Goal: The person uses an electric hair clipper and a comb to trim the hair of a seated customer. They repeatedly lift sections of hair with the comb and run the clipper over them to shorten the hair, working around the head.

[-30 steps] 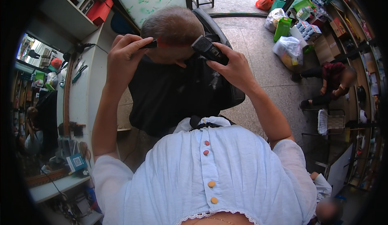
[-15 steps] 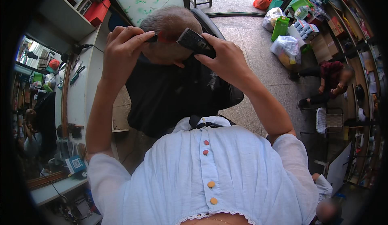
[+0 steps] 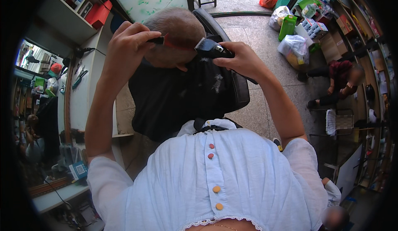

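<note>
A person with short grey hair [image 3: 178,21] sits in a black chair, draped in a black cape [image 3: 170,100] with loose hair clippings on it. My left hand [image 3: 126,44] is closed on the dark end of a comb [image 3: 156,40], whose reddish part lies against the hair. In my right hand [image 3: 240,56] is a dark hair clipper [image 3: 212,49], its blade end at the right side of the head, close to the comb. Part of the comb is hard to make out against the hair.
A white counter [image 3: 89,73] with a mirror [image 3: 41,119] runs along the left. Plastic bags [image 3: 293,48] and boxes stand by shelves on the right. A seated person [image 3: 342,79] is beside a chair [image 3: 338,121]; another person [image 3: 333,216] shows at lower right.
The clipper has moved right and slightly down, turning so its blade points left toward the head. The comb has shifted slightly, still against the hair.
</note>
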